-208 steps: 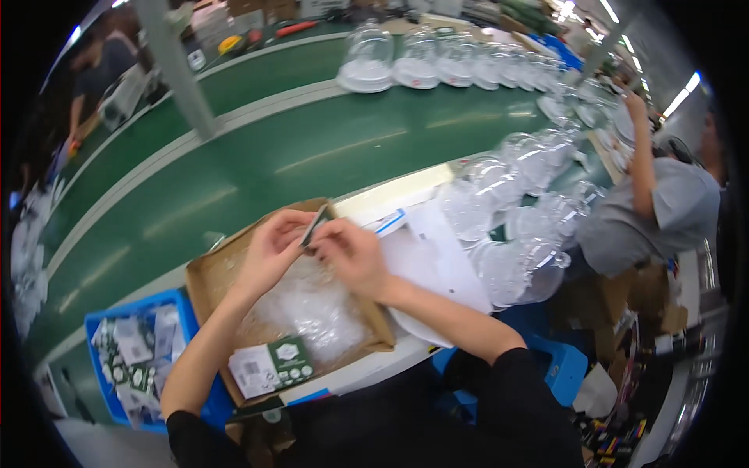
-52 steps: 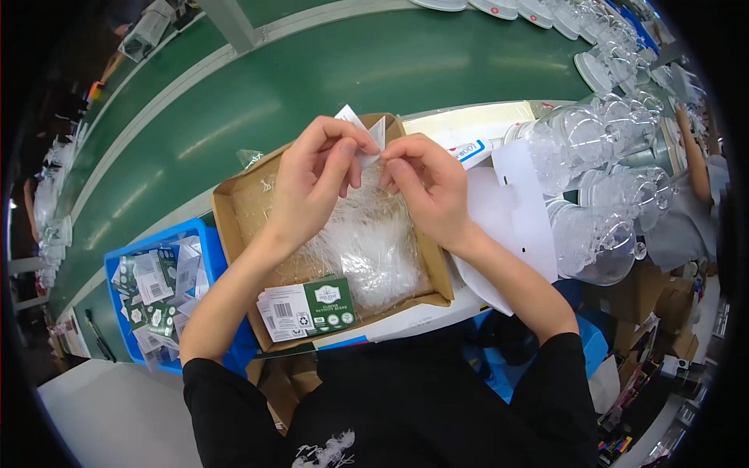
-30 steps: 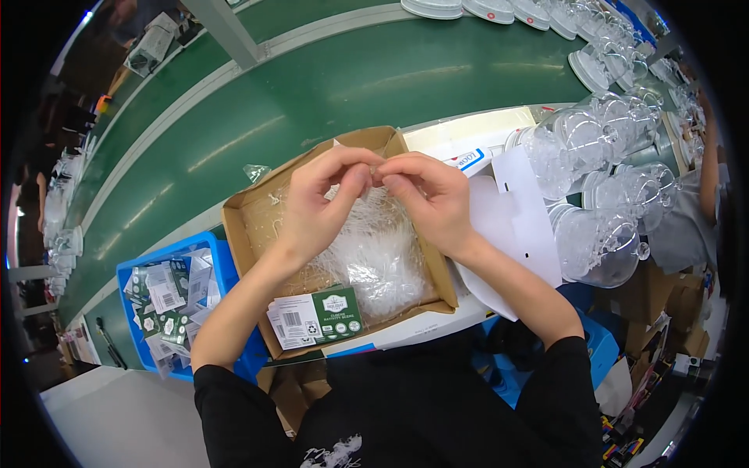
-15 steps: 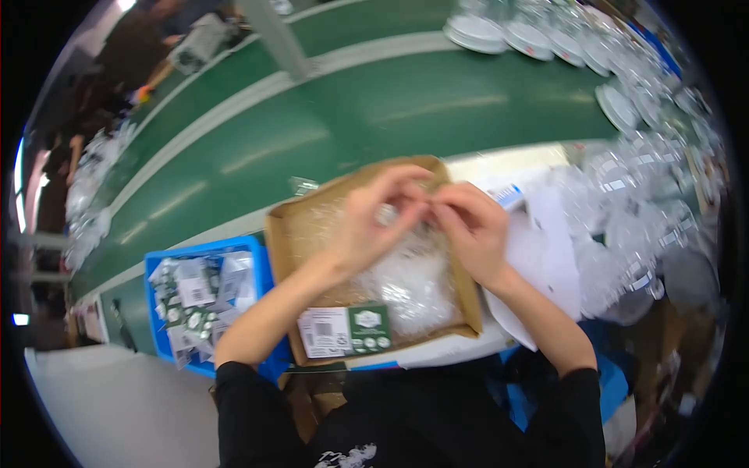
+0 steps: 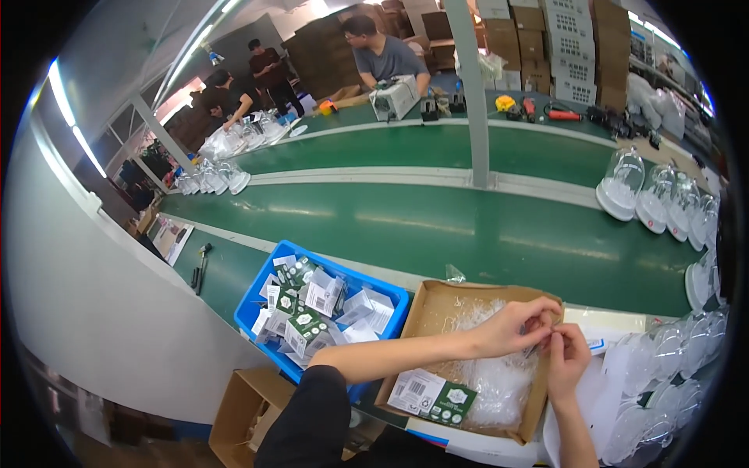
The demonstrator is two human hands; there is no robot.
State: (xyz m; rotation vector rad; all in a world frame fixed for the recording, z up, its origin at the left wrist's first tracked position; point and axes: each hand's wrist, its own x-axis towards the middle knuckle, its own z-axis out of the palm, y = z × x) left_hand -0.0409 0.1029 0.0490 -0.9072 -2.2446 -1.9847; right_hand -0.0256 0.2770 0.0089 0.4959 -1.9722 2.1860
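Both my hands meet over the far right corner of a shallow cardboard tray (image 5: pixel 427 313). My left hand (image 5: pixel 516 327) and my right hand (image 5: pixel 568 357) are closed, thumbs and fingertips pinched close together. What lies between the fingertips is too small or hidden to make out. Beneath them the tray holds a heap of clear, shiny plastic pieces (image 5: pixel 499 402). A green and white printed card (image 5: pixel 433 396) rests in its near left corner. Left of the tray stands a blue bin (image 5: pixel 395 318) full of folded green and white cards (image 5: pixel 308 331).
Clear domes on white bases (image 5: pixel 622 187) line the right side, with more clear domes (image 5: pixel 663 421) beside the tray. A green work surface (image 5: pixel 367 214) runs behind, crossed by a grey post (image 5: pixel 470 101). An open carton (image 5: pixel 242 409) sits below the bin. Several people are beyond.
The view has swung up and left, so the far room, people and stacked boxes now show. My hands stay pinched together over the tray.
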